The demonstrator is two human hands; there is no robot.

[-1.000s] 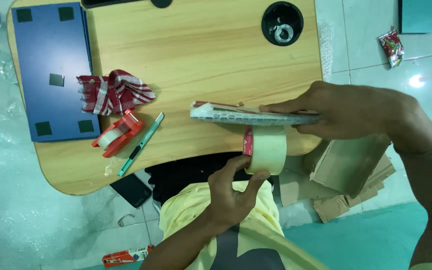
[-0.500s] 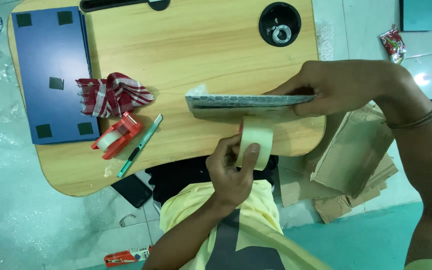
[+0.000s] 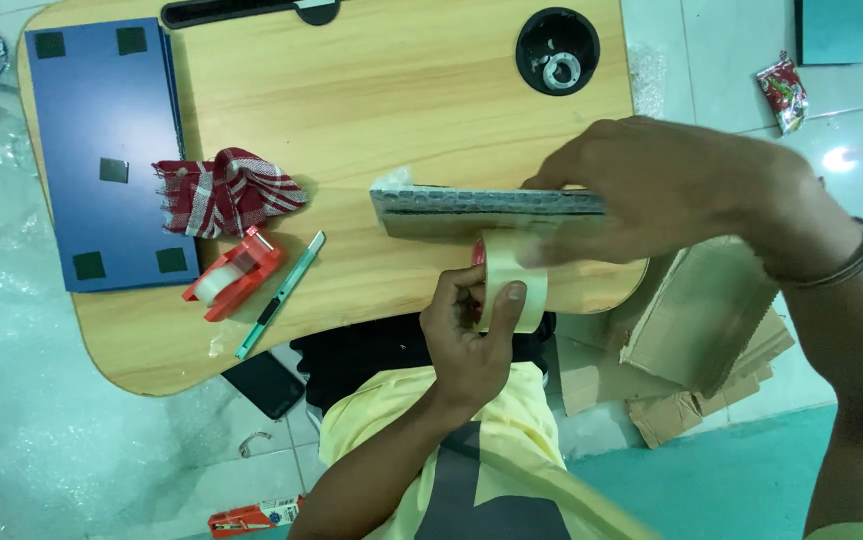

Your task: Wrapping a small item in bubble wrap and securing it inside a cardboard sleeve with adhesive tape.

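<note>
1. Blue panel (image 3: 101, 150) lies at the wooden counter's (image 3: 371, 90) left end, beside a red checked cloth (image 3: 226, 190).
2. Left hand (image 3: 471, 340) grips a tape roll (image 3: 511, 285) at the counter's near edge.
3. Right hand (image 3: 671, 190) clamps the bubble-wrapped flat package (image 3: 451, 210) on edge, above the roll.

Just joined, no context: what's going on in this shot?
A person sits at a wooden lap table. The right hand holds a flat bubble-wrapped item on edge on the table. The left hand holds a tape roll just under it, at the table's near edge. A red tape dispenser, green cutter and checked cloth lie to the side, untouched.
</note>
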